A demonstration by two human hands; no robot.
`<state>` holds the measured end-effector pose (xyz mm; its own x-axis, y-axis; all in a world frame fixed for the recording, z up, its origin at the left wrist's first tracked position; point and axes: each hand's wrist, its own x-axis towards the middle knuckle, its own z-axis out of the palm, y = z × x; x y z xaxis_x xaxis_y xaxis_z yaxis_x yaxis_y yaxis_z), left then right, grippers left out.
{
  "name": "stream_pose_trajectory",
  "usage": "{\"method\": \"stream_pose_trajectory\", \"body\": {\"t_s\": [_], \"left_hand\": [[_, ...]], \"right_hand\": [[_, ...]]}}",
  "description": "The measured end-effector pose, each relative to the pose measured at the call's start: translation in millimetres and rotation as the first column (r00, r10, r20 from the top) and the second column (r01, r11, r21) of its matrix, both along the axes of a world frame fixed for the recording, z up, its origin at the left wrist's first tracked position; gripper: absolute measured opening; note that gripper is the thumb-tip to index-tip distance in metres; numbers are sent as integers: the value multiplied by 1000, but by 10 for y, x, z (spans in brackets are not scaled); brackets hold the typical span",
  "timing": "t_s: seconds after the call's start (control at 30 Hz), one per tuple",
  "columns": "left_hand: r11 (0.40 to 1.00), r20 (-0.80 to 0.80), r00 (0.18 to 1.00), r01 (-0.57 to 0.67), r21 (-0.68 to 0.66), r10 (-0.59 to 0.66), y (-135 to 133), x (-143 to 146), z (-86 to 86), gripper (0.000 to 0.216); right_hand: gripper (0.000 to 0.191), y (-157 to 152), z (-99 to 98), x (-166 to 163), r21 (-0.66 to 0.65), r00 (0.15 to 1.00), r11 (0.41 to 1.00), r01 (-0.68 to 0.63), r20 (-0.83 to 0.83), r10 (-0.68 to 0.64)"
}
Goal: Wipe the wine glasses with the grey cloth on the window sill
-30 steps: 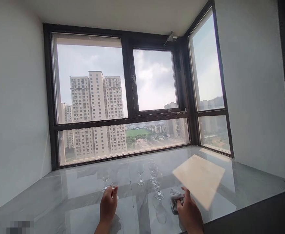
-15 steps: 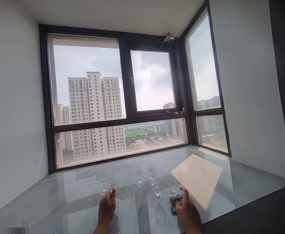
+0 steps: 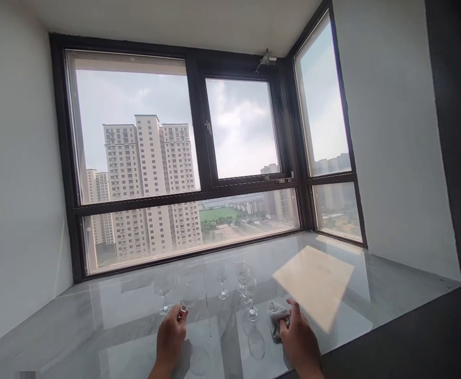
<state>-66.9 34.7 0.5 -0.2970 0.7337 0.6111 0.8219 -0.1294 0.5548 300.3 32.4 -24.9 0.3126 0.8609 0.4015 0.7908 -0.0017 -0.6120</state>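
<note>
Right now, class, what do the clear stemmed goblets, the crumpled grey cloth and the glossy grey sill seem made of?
Clear stemmed goblets: probably smooth glass, transparent and glinting.
Crumpled grey cloth: matt fabric, fibre unclear, judging by soft folds.
Glossy grey sill: polished stone or tile, veined and reflective.

The glass (image 3: 192, 292) in the left hand (image 3: 171, 335) has shifted rightward, farther from the leftmost standing glass (image 3: 164, 304).

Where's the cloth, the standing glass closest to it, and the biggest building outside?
Cloth (image 3: 276, 322): head view, crumpled middle.
Closest glass (image 3: 252, 315): head view, round foot.
Biggest building (image 3: 148, 158): head view, windowed wall.
</note>
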Motion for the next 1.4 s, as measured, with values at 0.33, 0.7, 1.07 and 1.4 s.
{"method": "stream_pose_trajectory", "body": {"t_s": [0.33,0.7,1.07,1.4], "left_hand": [[998,102,993,61,-29,-58,25,-39,-20,33],[998,105,992,67,8,-67,-12,-41,7,31],[991,55,995,75,107,-82,14,-23,14,27],[994,29,994,105,24,-106,-43,40,42,39]], "right_hand": [[39,-1,19,-10,-10,1000,1000,7,-12,-7],[41,-52,97,-25,-18,1000,1000,13,-5,-13],[39,-19,61,-6,-24,1000,1000,-3,-7,3],[39,-32,71,2,-16,1000,1000,-4,9,5]]}}
